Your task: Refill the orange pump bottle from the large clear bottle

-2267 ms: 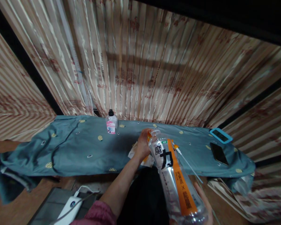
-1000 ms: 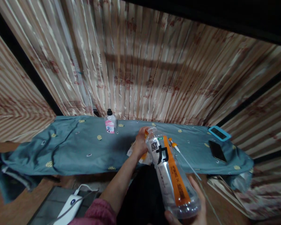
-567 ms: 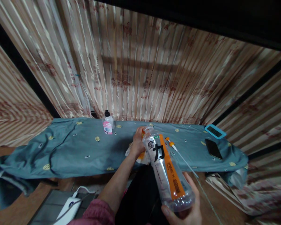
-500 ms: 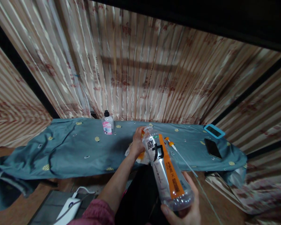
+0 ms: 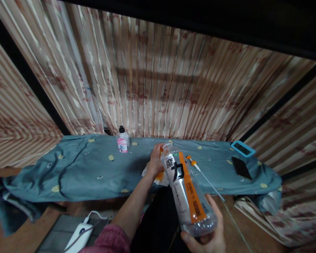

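A clear plastic bottle [image 5: 185, 191] with an orange label and black characters lies tilted, neck pointing away from me. My right hand [image 5: 209, 239] grips its base from below. My left hand [image 5: 156, 162] is curled beside the bottle's neck and seems to pinch an orange cap; its fingertips are partly hidden by the bottle. Under that hand lies a crumpled white bag [image 5: 154, 174] on the teal cloth [image 5: 81, 168]. An orange-tipped pump tube [image 5: 201, 172] lies just right of the bottle.
A small bottle with a black cap and pink label [image 5: 122, 140] stands at the back of the cloth. Two phones lie at the right end, one black [image 5: 241, 168], one in a blue case [image 5: 243, 148]. A white power adapter [image 5: 77, 237] sits on the floor. Striped curtains hang behind.
The bottle has shifted slightly toward me and down, and my right hand has come further into view around its base. My left hand stays at the neck. The view has drifted a little.
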### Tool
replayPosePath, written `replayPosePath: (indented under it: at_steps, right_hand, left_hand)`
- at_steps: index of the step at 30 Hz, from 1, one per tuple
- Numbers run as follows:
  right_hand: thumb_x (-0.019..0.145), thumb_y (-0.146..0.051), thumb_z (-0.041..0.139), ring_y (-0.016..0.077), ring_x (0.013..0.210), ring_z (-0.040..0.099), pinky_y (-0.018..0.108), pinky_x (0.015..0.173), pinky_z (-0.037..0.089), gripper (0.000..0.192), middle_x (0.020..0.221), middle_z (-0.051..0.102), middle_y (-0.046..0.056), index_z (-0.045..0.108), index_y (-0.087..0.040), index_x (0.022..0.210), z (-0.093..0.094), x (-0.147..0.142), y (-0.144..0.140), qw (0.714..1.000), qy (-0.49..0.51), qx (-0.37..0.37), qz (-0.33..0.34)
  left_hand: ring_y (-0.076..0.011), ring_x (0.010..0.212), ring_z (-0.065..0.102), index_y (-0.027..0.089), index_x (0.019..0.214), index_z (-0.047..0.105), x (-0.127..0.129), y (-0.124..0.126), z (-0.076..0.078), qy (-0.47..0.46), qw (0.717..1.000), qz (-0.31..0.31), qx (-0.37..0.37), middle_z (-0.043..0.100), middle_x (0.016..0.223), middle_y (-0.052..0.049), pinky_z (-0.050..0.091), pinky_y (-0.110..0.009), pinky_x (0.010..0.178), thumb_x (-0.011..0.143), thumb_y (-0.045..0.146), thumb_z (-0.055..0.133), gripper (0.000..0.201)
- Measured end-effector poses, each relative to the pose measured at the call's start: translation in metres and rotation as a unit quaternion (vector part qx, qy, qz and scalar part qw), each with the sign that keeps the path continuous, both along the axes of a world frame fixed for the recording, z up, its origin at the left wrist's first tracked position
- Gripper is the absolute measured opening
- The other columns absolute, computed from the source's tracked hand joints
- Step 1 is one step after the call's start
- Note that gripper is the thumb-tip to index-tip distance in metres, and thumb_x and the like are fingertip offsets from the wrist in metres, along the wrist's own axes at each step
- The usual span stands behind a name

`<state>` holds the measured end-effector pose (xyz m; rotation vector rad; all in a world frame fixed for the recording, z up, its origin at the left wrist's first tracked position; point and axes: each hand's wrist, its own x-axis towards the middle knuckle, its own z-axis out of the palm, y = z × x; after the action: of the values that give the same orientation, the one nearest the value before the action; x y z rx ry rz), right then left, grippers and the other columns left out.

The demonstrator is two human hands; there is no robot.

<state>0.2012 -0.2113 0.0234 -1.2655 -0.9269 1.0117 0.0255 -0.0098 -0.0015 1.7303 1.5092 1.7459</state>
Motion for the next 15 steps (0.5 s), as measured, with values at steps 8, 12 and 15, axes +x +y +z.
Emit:
replayPosePath:
  at_steps: [8, 12, 15]
  right_hand:
    - [0.053, -0.050, 0.087, 0.0359, 0.119, 0.064, 0.042, 0.094, 0.052, 0.113, 0.141, 0.057, 0.019, 0.036, -0.019, 0.149, 0.015, -0.008, 0.000, 0.999, -0.016, -0.030, -0.005]
    - [0.049, -0.045, 0.088, 0.0386, 0.127, 0.058, 0.046, 0.102, 0.045, 0.117, 0.146, 0.052, 0.020, 0.034, -0.019, 0.150, 0.021, -0.007, 0.002, 1.000, 0.006, -0.030, 0.000]
    - [0.049, -0.044, 0.088, 0.0399, 0.129, 0.056, 0.048, 0.104, 0.043, 0.117, 0.149, 0.049, 0.019, 0.034, -0.021, 0.150, 0.021, -0.005, 0.005, 0.999, 0.018, -0.028, 0.007]
  left_hand:
    - [-0.0234, 0.106, 0.068, 0.021, 0.112, 0.065, 0.000, 0.001, -0.001, 0.017, 1.000, 0.004, 0.018, 0.071, 0.111, -0.008, 0.056, -0.038, 0.097, 0.090, 0.016, 0.067, 0.022]
    - [-0.0235, 0.105, 0.069, 0.019, 0.112, 0.065, -0.002, 0.003, -0.001, 0.025, 0.999, 0.012, 0.016, 0.071, 0.110, -0.008, 0.056, -0.038, 0.097, 0.092, 0.015, 0.063, 0.021]
    - [-0.0239, 0.105, 0.069, 0.018, 0.111, 0.065, -0.003, 0.004, -0.002, 0.030, 0.999, 0.012, 0.012, 0.071, 0.110, -0.009, 0.056, -0.039, 0.096, 0.091, 0.015, 0.064, 0.021]
